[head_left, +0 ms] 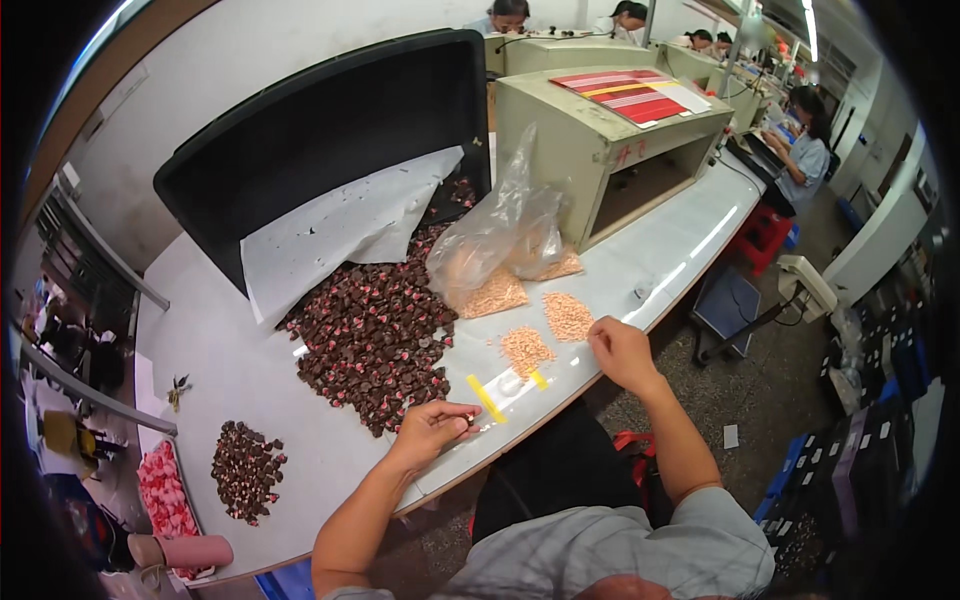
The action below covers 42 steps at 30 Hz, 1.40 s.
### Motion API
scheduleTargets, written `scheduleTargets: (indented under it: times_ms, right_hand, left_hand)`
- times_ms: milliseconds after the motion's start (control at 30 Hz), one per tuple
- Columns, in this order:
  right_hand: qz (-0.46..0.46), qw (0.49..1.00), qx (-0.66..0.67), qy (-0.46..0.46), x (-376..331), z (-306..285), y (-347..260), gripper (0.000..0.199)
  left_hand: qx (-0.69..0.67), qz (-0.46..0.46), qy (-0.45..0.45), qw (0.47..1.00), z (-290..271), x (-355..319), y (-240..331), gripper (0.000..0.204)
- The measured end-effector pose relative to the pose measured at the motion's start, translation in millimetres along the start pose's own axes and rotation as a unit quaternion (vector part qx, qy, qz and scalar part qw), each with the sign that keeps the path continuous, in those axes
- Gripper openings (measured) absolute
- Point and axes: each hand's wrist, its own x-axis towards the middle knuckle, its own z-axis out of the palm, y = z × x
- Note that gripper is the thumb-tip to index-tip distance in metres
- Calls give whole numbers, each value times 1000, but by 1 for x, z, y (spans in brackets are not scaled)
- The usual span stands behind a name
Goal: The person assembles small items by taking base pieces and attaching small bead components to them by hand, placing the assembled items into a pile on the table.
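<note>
My left hand [432,435] is closed at the table's front edge, with a small dark piece with pink on it [469,416] pinched at its fingertips. Just behind it spreads a big heap of dark brown pieces with pink bits [375,325]. My right hand [622,352] is closed in a pinch beside a pile of small peach-coloured pieces [568,316]; what its fingers hold, if anything, is hidden. Another peach pile [526,350] lies between the hands. In front of that pile, a clear patch [512,392] is edged by yellow tape strips [487,398].
A tipped black bin [330,130] with a white sheet [340,230] stands behind the heap. Clear bags of peach pieces [495,290] sit near a beige open-fronted box [610,150]. At left are a smaller dark pile [246,472], a pink-filled tray [165,490] and a pink bottle [185,552].
</note>
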Motion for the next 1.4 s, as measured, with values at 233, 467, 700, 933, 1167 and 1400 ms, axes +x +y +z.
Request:
scheduleTargets:
  times_ms: [233,467,700,933,1167,1400]
  right_hand:
    - [-67,992,-101,-42,7,16,4,8]
    - [-106,987,-113,-48,13,21,4,7]
    - [-105,994,-17,36,13,31,-3,7]
    - [-101,968,221,-66,-11,29,-73,12]
    - [-129,936,256,-206,-24,63,-112,19]
    - [-209,937,216,-178,-34,77,-113,20]
  left_hand:
    - [-16,23,-16,999,1,6,-3,23]
    - [-11,11,-17,1000,3,5,0,23]
    - [1,-5,-16,1000,-1,-3,3,26]
    - [-21,-6,-76,997,0,3,-5,27]
    - [14,-25,-94,995,1,4,1,23]
    - [29,-24,-98,994,-1,0,1,22]
